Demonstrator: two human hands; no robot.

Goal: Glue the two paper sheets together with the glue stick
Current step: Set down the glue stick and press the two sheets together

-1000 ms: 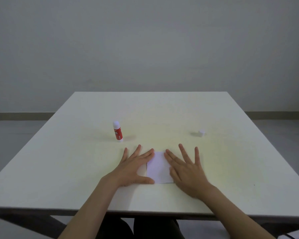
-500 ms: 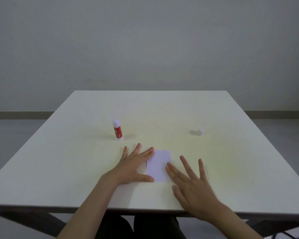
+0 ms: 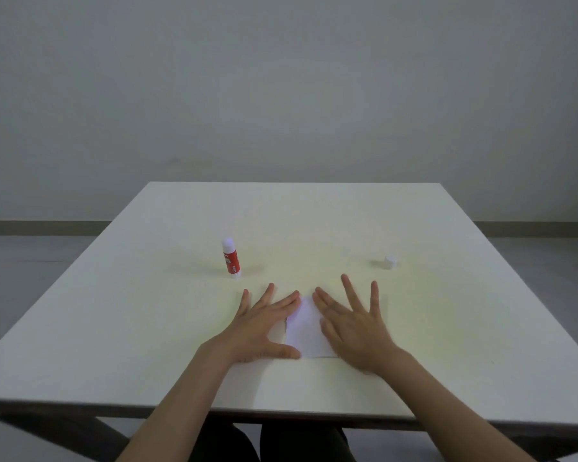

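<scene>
Head view: white table (image 3: 147,295), grey wall (image 3: 281,78)

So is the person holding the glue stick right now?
No, the glue stick stands upright on the table by itself, while the left hand and right hand lie flat on the paper.

1. Dim, even light filled the room; the wall (image 3: 287,78) read flat grey.
2. A warm yellowish patch lay on the table (image 3: 314,228) centre.
3. Soft shadows trailed toward 9 o'clock from the glue stick (image 3: 230,258).
4. The right hand (image 3: 354,325) showed slight motion blur.
5. Wide-angle bending showed at the table's near edge.
</scene>
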